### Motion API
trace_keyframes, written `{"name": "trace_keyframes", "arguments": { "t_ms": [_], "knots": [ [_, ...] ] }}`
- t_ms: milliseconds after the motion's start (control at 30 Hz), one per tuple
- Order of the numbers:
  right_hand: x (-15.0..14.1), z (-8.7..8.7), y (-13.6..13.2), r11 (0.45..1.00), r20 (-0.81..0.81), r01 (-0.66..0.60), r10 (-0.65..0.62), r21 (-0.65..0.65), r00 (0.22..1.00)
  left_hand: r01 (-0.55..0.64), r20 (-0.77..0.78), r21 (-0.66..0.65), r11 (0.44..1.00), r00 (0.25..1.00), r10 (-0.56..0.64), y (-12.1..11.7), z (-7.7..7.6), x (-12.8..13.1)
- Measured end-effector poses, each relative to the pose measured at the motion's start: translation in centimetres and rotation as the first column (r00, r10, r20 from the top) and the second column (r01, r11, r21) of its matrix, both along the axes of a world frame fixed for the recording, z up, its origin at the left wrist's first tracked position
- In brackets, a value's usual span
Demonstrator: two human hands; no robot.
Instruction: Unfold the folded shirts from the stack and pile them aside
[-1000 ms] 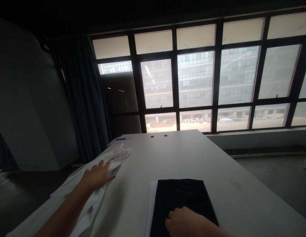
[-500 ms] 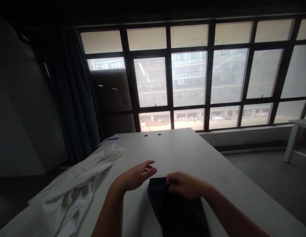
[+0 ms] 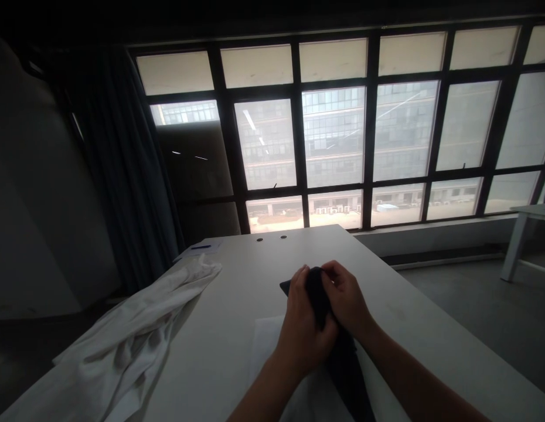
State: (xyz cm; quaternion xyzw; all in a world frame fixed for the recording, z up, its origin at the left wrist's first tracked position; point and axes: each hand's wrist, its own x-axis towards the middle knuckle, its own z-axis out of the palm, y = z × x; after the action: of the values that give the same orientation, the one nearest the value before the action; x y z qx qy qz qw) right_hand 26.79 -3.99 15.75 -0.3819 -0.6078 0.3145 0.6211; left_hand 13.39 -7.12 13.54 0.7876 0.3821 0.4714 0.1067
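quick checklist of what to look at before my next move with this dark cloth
1. Grip: ok. The left hand and right hand both hold the dark cloth.
2. Cloth flat: not ok. It is bunched between the hands.
3. Lower end of the cloth: cannot tell whether it touches the white sheet beneath it.
4. Crumpled white cloth apart from the dark cloth: ok. It lies well to the left, on the table.
5. Paper and blue pen apart from the hands: ok. They sit at the table's far end.
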Motion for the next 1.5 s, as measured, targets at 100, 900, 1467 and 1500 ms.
{"name": "trace_keyframes", "arguments": {
  "t_ms": [100,900,1467,1500],
  "knots": [
    [0.7,1.1,-0.8,0.999,-0.051,0.031,-0.03,0.015,0.998,-0.045,-0.085,0.015,0.999,0.995,0.046,-0.1,0.2,-0.6],
    [8.6,3.6,1.9,0.917,-0.439,-0.267,0.117,-0.297,0.891,0.039,0.661,-0.388,0.921,0.708,0.249,2.1,7.3,-13.6],
    [1.5,-5.4,1.8,0.928,0.906,-0.067,0.373,-0.367,0.201,-0.341,-0.626,-0.508,0.791,0.777,-0.067,5.3,-0.2,-11.8],
    [1.3,-5.9,2.0,0.93,0.913,-0.066,0.367,-0.361,0.177,-0.297,-0.645,-0.499,0.814,0.755,-0.12,5.0,-1.0,-10.3]
  ]
}}
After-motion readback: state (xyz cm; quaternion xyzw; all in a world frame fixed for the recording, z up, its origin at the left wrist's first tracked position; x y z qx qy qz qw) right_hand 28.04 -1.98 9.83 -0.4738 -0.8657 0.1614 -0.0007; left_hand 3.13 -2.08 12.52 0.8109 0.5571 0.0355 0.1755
